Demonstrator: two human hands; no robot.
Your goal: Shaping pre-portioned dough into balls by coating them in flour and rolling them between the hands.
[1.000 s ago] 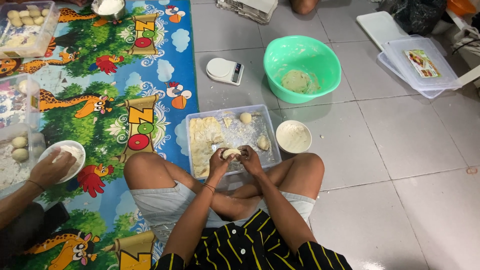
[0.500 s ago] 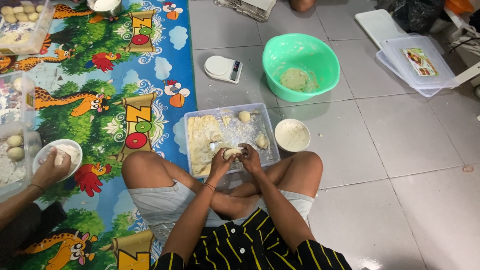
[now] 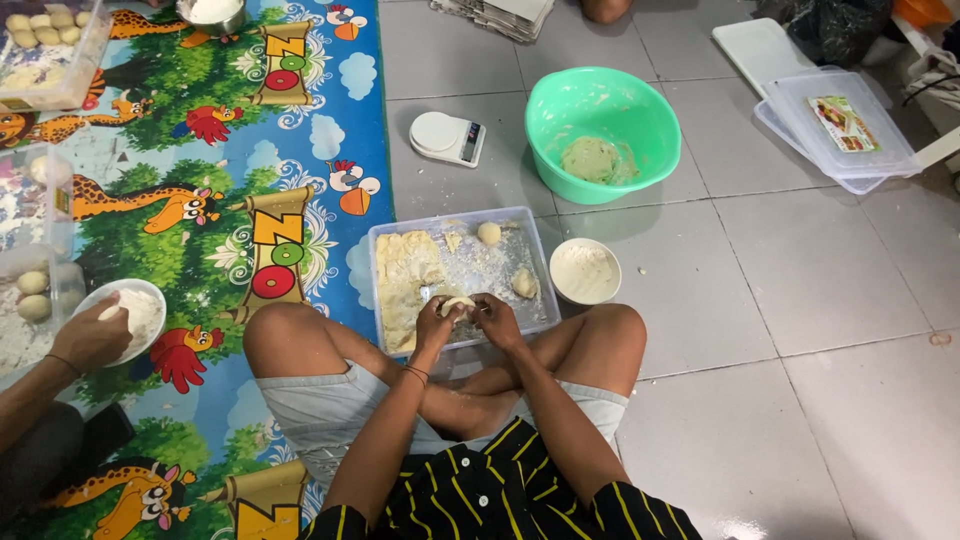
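I sit cross-legged on the tiled floor. My left hand (image 3: 437, 325) and my right hand (image 3: 496, 319) meet over the near edge of a clear plastic tray (image 3: 400, 228), both pinching one small piece of pale dough (image 3: 459, 303). Inside the tray lie a flattened sheet of dough (image 3: 405, 270) on the left and two dough balls, one at the far side (image 3: 489, 233) and one at the right (image 3: 524, 283), on a floured bottom.
A small white bowl of flour (image 3: 585, 271) stands right of the tray. Behind are a green basin with dough (image 3: 600, 130) and a white kitchen scale (image 3: 447, 138). Another person's hand (image 3: 90, 338) reaches into a flour bowl (image 3: 140, 305) on the colourful mat at left. Lidded containers sit at far right.
My hands keep working the same dough piece over the tray. The other person's hand at left has shifted slightly at the flour bowl.
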